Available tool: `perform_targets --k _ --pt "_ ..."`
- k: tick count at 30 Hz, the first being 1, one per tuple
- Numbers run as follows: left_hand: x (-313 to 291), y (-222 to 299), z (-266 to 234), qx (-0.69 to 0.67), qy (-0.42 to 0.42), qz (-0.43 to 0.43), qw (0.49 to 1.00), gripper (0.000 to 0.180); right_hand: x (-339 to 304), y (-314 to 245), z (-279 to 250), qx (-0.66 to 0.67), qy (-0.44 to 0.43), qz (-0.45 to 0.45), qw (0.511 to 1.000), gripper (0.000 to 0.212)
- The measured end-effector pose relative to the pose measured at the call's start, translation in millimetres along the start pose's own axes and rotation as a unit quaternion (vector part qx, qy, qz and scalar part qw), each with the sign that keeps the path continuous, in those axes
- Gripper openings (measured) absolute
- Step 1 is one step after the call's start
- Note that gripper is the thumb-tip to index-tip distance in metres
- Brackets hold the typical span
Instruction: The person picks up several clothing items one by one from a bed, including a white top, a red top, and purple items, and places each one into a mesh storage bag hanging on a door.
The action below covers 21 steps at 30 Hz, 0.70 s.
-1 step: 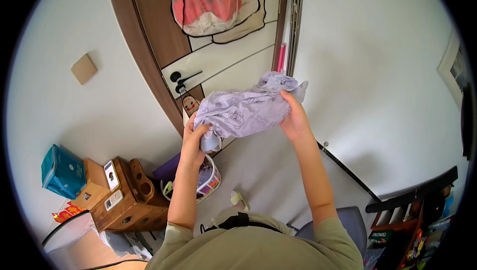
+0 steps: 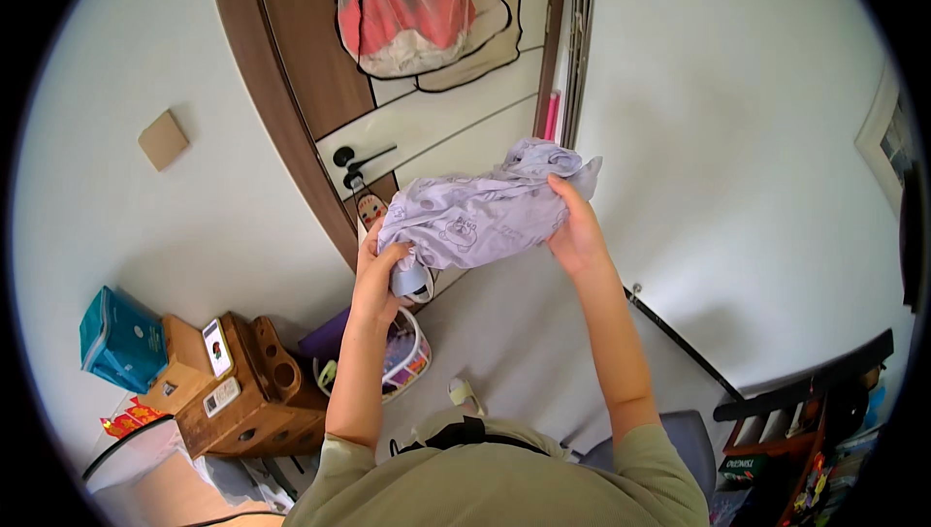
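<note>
Hands raised before a wooden door, a person in an olive shirt grips a crumpled lavender garment printed with small cartoon figures. The left hand is closed around the bundle's lower end, fingers buried in the cloth; the right hand clasps the upper end, thumb pressed along the fabric. The garment hangs in mid-air between the two hands, level with the black door handle. A mesh bag holding pink and white items hangs on the door above. Below, near the left elbow, a wooden box sits beside a teal carton against the white wall, with a round basket close by.
</note>
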<state>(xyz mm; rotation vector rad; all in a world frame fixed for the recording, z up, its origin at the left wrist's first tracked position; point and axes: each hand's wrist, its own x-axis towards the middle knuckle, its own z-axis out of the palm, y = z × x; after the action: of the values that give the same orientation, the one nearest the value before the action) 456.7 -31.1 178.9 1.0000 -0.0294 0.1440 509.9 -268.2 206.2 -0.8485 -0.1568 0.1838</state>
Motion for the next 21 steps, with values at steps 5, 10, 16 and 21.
perform_targets --k 5,10,16,21 --pt "75 32 1 0.026 -0.019 0.043 0.999 0.041 82 -18 23 0.003 -0.038 -0.047 0.998 0.037" --pt "123 54 5 0.043 -0.016 0.071 0.996 0.039 139 -24 38 0.006 -0.061 -0.069 0.996 0.033" --pt "153 84 25 0.067 -0.06 0.083 0.992 0.038 193 -56 51 -0.027 -0.095 -0.115 0.989 0.031" --pt "168 104 58 0.078 -0.077 0.128 0.986 0.038 238 -95 70 -0.053 -0.136 -0.13 0.981 0.031"
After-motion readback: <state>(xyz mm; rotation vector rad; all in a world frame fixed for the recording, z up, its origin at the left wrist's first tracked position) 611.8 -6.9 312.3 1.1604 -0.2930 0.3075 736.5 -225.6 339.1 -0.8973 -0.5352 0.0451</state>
